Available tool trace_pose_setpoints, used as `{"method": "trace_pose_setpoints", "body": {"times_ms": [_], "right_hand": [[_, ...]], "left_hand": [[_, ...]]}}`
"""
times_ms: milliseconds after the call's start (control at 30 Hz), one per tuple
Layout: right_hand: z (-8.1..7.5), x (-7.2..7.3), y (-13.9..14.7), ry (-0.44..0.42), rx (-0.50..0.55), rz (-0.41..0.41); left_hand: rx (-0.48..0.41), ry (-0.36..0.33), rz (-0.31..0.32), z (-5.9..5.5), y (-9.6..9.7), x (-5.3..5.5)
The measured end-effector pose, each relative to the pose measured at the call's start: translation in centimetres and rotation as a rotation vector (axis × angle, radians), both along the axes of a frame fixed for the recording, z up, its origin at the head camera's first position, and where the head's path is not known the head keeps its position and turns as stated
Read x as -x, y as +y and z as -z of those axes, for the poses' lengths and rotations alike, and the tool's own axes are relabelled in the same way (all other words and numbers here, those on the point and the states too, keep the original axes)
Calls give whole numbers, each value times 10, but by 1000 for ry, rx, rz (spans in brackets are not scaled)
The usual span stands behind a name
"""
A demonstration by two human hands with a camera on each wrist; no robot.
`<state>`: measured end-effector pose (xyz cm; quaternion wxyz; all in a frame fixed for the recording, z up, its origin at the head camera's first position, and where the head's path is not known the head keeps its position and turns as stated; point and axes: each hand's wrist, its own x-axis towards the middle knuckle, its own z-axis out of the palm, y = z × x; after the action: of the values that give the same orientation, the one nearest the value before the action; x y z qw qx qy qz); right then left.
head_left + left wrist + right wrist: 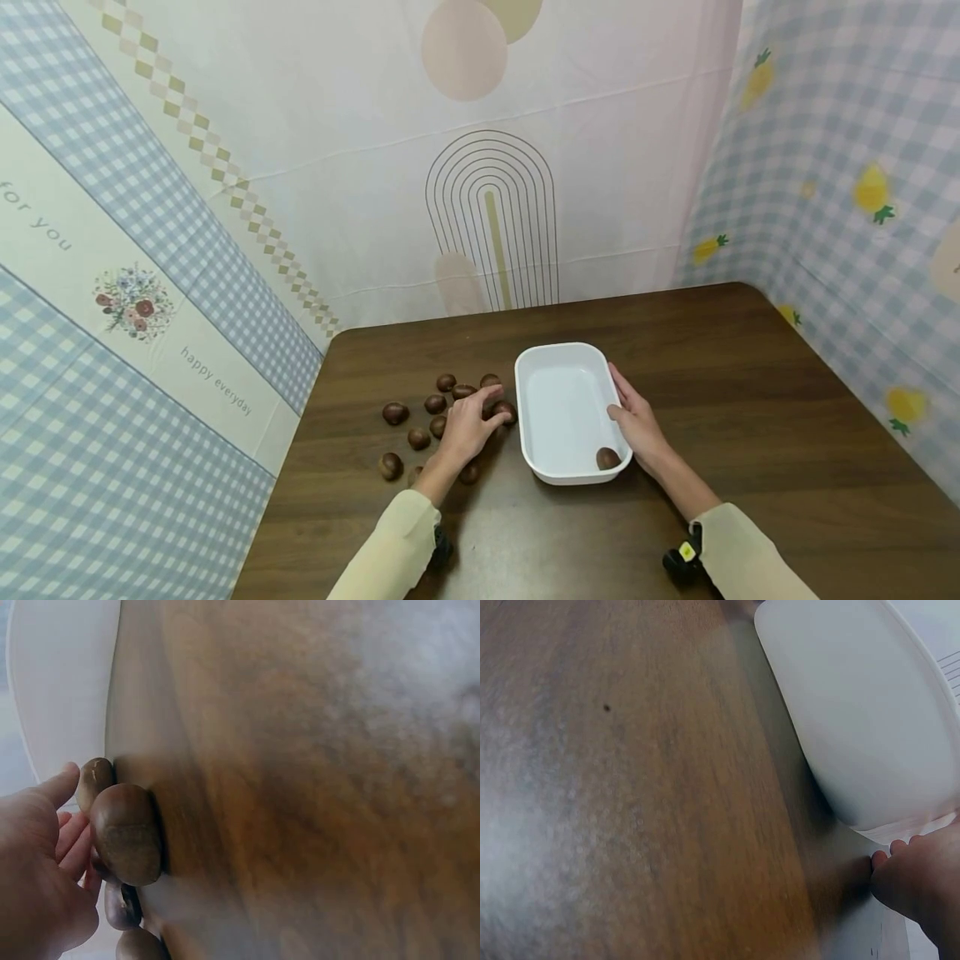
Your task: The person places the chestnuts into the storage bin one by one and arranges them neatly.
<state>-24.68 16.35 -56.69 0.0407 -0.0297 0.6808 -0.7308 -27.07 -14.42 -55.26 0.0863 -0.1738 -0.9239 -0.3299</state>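
Observation:
Brown chestnuts lie in a loose group on the table. My left hand (467, 425) reaches over the group's right side, its thumb and fingers spread around a chestnut (505, 412) close to the white tray (527, 417). In the left wrist view the thumb tip comes right up to a chestnut (95, 784), while a larger chestnut (127, 836) partly hides the other fingers. My right hand (641, 425) grips the tray's right side, thumb over the rim and fingers along the outer wall. One chestnut (607, 458) sits inside the tray at its near right corner.
The dark wooden table (712, 375) extends right of the tray and in front of it. Several chestnuts, including one (395, 413) at the left, lie around the left forearm. A patterned cloth (360, 208) hangs behind the table's far edge.

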Motion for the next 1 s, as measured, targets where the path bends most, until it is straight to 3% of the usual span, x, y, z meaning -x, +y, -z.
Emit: {"method": "trace_pose_setpoints", "body": {"times_ms": [500,1000], "right_hand": [[0,0,0,6,8,5],[-3,-2,0,-7,-17,5]], "left_hand": [[63,-8,27,5,-2,3],[40,-34,51,-5,-7,5]]}}
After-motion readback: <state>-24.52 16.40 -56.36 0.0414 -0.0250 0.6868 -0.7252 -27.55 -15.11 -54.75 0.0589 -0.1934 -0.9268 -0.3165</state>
